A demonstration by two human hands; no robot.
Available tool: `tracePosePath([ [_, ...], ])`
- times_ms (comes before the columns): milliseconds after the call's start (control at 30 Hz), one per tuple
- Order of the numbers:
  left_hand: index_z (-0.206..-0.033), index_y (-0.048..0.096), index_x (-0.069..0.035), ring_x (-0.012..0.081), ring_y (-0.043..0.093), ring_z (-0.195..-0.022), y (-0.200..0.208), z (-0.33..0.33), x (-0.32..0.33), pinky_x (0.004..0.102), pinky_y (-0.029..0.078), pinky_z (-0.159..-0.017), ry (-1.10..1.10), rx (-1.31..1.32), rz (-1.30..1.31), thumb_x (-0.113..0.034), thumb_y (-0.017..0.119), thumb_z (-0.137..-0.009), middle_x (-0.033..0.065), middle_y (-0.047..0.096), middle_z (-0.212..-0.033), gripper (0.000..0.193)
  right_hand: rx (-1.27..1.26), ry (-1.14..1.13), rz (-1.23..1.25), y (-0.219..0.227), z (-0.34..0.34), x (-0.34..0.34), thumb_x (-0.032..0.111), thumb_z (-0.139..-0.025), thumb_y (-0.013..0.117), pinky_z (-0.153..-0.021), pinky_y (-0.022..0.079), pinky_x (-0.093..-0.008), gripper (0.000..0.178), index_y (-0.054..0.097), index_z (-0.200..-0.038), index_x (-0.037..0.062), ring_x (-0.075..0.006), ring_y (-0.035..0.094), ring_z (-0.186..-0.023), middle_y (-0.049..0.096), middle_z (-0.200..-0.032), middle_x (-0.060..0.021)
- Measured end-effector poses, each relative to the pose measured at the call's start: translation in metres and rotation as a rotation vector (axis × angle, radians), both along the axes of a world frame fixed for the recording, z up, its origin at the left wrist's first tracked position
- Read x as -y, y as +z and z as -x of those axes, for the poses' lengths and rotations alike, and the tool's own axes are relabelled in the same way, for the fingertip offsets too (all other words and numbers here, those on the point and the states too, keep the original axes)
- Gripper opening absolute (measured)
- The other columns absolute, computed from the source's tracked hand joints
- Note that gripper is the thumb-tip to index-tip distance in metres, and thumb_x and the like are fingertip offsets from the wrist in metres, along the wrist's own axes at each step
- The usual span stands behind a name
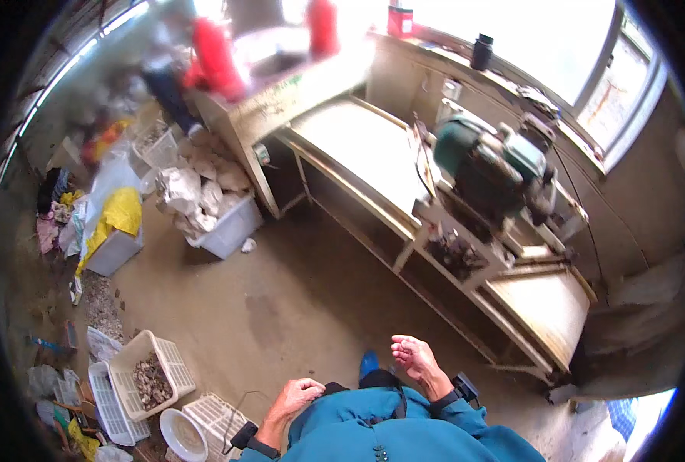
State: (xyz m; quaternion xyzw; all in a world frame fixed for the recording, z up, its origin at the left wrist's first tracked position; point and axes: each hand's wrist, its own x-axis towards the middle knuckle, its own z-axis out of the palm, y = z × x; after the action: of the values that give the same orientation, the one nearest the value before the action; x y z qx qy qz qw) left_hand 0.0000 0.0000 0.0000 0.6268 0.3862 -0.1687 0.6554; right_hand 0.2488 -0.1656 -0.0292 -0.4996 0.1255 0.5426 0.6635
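Observation:
My left hand [298, 395] hangs in front of my blue jacket [373, 420], its fingers loosely bent with nothing visible in them. To its right, my right hand [412, 356] is raised a little over the floor, palm partly turned up. Its fingers are half curled and apart, and it holds nothing. Neither hand touches any object. Dark bands circle both wrists, and a small black device [464, 386] sits by the right one. Below the hands, the tip of a blue shoe [369, 362] shows.
A long workbench [350, 146] carries a green motor-driven machine [496, 165] along the window wall. White lumpy pieces heap over a plastic bin [231, 229]. At lower left stand a slatted basket [177, 366] of dark scraps and a white bucket [175, 422]. Red containers [218, 58] stand farther back.

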Motion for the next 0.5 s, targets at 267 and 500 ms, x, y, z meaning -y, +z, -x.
tracePosePath([
  [267, -0.089, 0.057, 0.001, 0.0140, 0.056, -0.073, 0.012, -0.058, -0.128, 0.0241, 0.045, -0.064, 0.517, 0.208, 0.015, -0.017, 0.052, -0.079, 0.0085, 0.059, -0.082, 0.021, 0.032, 0.173, -0.129, 0.035, -0.084, -0.170, 0.008, -0.082, 0.043, -0.055, 0.045, -0.0206, 0.019, 0.050, -0.098, 0.0000, -0.0112, 0.054, -0.063, 0.056, -0.075, -0.0055],
  [500, -0.090, 0.057, 0.000, 0.0119, 0.055, -0.070, 0.009, -0.105, -0.282, 0.0223, 0.044, -0.063, 0.562, 0.345, 0.037, -0.015, 0.052, -0.079, 0.0071, 0.058, -0.081, 0.019, 0.331, 0.002, -0.308, 0.096, -0.141, -0.346, 0.005, -0.076, 0.048, -0.053, 0.042, -0.0195, 0.024, 0.049, -0.098, -0.0048, -0.0116, 0.051, -0.060, 0.055, -0.075, -0.0080],
])
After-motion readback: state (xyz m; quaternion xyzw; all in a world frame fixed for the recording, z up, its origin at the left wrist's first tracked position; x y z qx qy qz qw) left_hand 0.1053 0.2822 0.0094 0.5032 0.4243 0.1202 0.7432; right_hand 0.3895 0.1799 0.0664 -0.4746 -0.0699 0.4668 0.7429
